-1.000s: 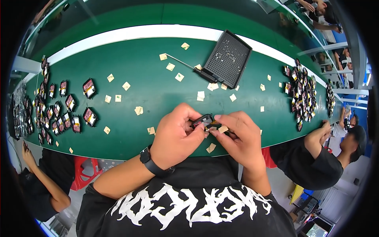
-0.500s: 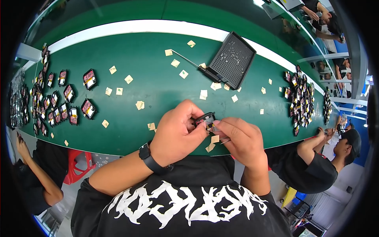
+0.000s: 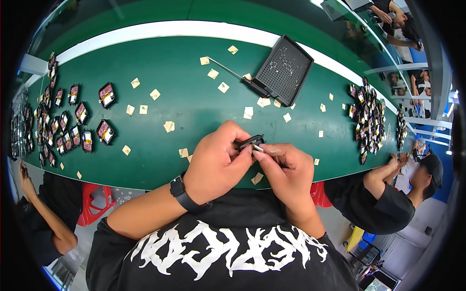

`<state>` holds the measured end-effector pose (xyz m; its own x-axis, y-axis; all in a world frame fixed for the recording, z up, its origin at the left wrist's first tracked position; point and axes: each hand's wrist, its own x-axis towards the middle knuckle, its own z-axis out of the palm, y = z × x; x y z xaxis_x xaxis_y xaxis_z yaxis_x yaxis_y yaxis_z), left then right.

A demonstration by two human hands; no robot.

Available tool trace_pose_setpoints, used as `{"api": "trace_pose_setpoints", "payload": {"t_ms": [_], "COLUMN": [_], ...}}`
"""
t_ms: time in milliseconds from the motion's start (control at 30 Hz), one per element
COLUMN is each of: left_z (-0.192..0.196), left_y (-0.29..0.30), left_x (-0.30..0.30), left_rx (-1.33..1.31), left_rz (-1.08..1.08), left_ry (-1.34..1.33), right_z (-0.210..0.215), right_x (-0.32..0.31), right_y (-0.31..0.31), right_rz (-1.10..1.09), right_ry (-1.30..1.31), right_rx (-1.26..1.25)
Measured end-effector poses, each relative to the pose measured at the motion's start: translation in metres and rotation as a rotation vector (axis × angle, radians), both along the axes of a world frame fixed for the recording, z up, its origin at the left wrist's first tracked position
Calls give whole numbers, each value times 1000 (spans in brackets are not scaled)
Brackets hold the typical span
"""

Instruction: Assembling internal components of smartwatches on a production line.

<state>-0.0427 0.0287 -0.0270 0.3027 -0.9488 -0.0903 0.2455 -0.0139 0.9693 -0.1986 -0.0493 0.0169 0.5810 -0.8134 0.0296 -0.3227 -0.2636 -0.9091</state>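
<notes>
Close to the table's near edge, my left hand (image 3: 217,162) grips a small black device housing (image 3: 250,142) between thumb and fingers, tilted so that little of its inside shows. My right hand (image 3: 290,170) is closed in a pinch at the housing's right side. Between its thumb and finger is a small pale or metallic piece whose kind I cannot make out. Just below the hands, a cream paper square (image 3: 257,178) lies on the green table (image 3: 194,111).
A black perforated tray (image 3: 284,68) holding tiny bits stands at the back, with a long-shafted screwdriver (image 3: 238,77) against it. Similar opened housings (image 3: 105,132) cluster at left, and a heap (image 3: 370,121) sits at right. Cream squares are scattered between. A person (image 3: 388,194) works at right, another at left.
The housing has tipped so its inside shows less. My right hand has shifted left and its grip has turned. A paper square beside the fingers no longer shows. The view has shifted slightly.
</notes>
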Motion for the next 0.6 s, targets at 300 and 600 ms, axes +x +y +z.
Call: {"api": "trace_pose_setpoints", "payload": {"t_ms": [300,600], "left_z": [2,1], "left_y": [1,2], "left_x": [1,-1], "left_rx": [-55,-81], "left_rz": [-35,-49], "left_ry": [78,28], "right_z": [7,5], "right_x": [2,7], "right_y": [-3,5], "right_rz": [-20,3], "right_ry": [150,126], "right_rx": [-158,-301]}}
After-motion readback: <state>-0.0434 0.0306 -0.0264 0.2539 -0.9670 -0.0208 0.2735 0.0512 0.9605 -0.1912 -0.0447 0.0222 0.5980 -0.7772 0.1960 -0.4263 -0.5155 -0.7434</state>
